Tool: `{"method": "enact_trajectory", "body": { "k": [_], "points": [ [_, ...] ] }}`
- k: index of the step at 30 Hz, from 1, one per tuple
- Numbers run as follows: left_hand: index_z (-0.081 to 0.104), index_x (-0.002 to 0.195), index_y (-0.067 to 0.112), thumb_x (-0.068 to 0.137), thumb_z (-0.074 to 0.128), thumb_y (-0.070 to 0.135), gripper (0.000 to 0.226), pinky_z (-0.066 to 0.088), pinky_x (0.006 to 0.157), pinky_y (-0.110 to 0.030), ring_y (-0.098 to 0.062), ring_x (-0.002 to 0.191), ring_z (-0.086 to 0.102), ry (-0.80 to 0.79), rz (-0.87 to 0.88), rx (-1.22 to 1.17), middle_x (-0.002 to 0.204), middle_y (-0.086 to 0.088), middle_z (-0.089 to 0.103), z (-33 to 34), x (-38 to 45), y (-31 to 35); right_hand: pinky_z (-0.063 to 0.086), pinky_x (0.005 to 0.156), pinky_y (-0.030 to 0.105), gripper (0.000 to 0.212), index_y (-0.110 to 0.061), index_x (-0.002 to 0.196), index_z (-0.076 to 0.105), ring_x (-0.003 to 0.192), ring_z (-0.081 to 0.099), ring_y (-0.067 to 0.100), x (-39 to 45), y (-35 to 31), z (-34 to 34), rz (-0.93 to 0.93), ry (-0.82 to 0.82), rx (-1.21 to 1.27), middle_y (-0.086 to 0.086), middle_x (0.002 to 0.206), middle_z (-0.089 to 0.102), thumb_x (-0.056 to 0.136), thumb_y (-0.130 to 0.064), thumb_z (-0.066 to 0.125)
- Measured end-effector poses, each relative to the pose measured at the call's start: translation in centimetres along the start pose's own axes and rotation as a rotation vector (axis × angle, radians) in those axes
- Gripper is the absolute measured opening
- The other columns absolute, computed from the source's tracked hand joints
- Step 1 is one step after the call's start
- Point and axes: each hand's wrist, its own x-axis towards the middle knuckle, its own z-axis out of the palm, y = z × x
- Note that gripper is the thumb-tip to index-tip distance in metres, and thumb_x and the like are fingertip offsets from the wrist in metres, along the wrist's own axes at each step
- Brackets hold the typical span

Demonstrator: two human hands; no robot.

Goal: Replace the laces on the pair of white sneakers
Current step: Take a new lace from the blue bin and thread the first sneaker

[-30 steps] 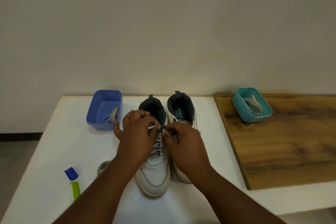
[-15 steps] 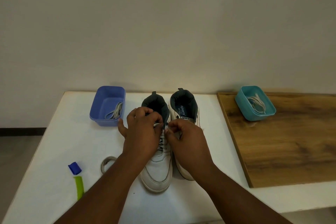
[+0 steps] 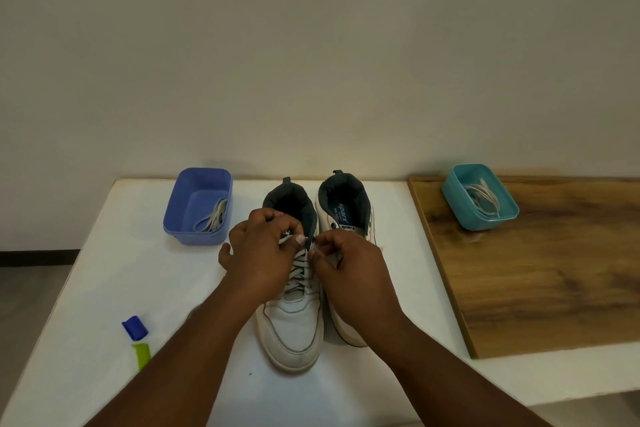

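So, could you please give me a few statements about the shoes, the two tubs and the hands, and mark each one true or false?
1. Both hands, left hand and right hand, pinch the lace at the top of the left white leather sneaker. True.
2. The right white leather sneaker is fully laced. False: no lace shows on its visible part.
3. The blue-violet rectangular plastic tub holds a lace. True.
4. The teal plastic tub stands on the white tabletop. False: it stands on the brown wooden board.
5. The blue cap lies right of the sneakers. False: it lies to their left.
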Motion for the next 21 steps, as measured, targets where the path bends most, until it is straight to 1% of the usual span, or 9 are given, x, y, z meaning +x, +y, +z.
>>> {"method": "enact_trajectory", "body": {
  "k": [3, 6, 8, 10, 13, 17, 21],
  "points": [
    [0.050, 0.068, 0.057, 0.089, 0.067, 0.048, 0.028, 0.038, 0.106, -0.058, -0.020, 0.130, 0.043, 0.035, 0.011, 0.025, 0.134, 0.018, 0.045, 0.30, -0.09, 0.19, 0.053, 0.086, 0.025, 0.018, -0.029, 0.111, 0.072, 0.093, 0.061, 0.000, 0.07, 0.00, 0.06, -0.001, 0.006, 0.019, -0.017, 0.098, 0.068, 0.096, -0.035, 0.065],
    [0.050, 0.067, 0.060, 0.087, 0.069, 0.047, 0.031, 0.037, 0.107, -0.059, -0.018, 0.131, 0.043, 0.073, 0.026, -0.019, 0.135, 0.020, 0.046, 0.66, -0.16, 0.16, 0.054, 0.087, 0.027, 0.016, -0.029, 0.110, 0.071, 0.094, 0.061, 0.001, 0.06, 0.03, 0.11, -0.006, 0.010, 0.015, -0.017, 0.098, 0.067, 0.096, -0.035, 0.065],
    [0.050, 0.068, 0.061, 0.087, 0.070, 0.048, 0.031, 0.036, 0.108, -0.059, -0.017, 0.131, 0.043, 0.083, 0.031, -0.037, 0.135, 0.020, 0.046, 0.78, -0.18, 0.01, 0.054, 0.087, 0.028, 0.016, -0.030, 0.109, 0.071, 0.093, 0.061, 0.002, 0.04, -0.01, 0.09, -0.001, 0.001, 0.010, -0.017, 0.098, 0.068, 0.098, -0.036, 0.061],
    [0.051, 0.069, 0.062, 0.087, 0.070, 0.049, 0.029, 0.034, 0.110, -0.059, -0.016, 0.132, 0.042, 0.092, 0.029, -0.046, 0.135, 0.021, 0.046, 0.81, -0.19, -0.09, 0.054, 0.086, 0.026, 0.018, -0.031, 0.107, 0.071, 0.092, 0.062, 0.002, 0.04, -0.05, 0.03, -0.012, 0.010, -0.024, -0.015, 0.099, 0.069, 0.101, -0.038, 0.056],
    [0.051, 0.069, 0.062, 0.086, 0.069, 0.051, 0.028, 0.031, 0.111, -0.059, -0.016, 0.134, 0.040, 0.094, 0.033, -0.056, 0.137, 0.020, 0.046, 0.90, -0.15, -0.20, 0.048, 0.085, 0.021, 0.022, -0.030, 0.109, 0.073, 0.091, 0.061, 0.004, 0.09, -0.14, -0.11, -0.045, 0.077, -0.129, -0.012, 0.102, 0.070, 0.104, -0.036, 0.053],
    [0.052, 0.069, 0.062, 0.086, 0.069, 0.051, 0.027, 0.029, 0.112, -0.058, -0.016, 0.136, 0.038, 0.095, 0.026, -0.055, 0.139, 0.020, 0.045, 0.85, -0.20, -0.06, 0.049, 0.080, 0.023, 0.021, -0.030, 0.103, 0.074, 0.085, 0.060, 0.006, 0.37, 0.01, 0.25, -0.110, 0.107, -0.223, -0.010, 0.097, 0.069, 0.104, -0.034, 0.053],
    [0.054, 0.071, 0.059, 0.086, 0.069, 0.052, 0.023, 0.024, 0.115, -0.059, -0.014, 0.139, 0.033, 0.099, 0.002, -0.042, 0.142, 0.022, 0.043, 0.70, -0.32, 0.12, 0.048, 0.079, 0.023, 0.023, -0.027, 0.104, 0.073, 0.083, 0.060, 0.008, 0.40, -0.10, 0.41, -0.127, 0.121, -0.241, -0.007, 0.098, 0.068, 0.105, -0.034, 0.051]
  ]
}}
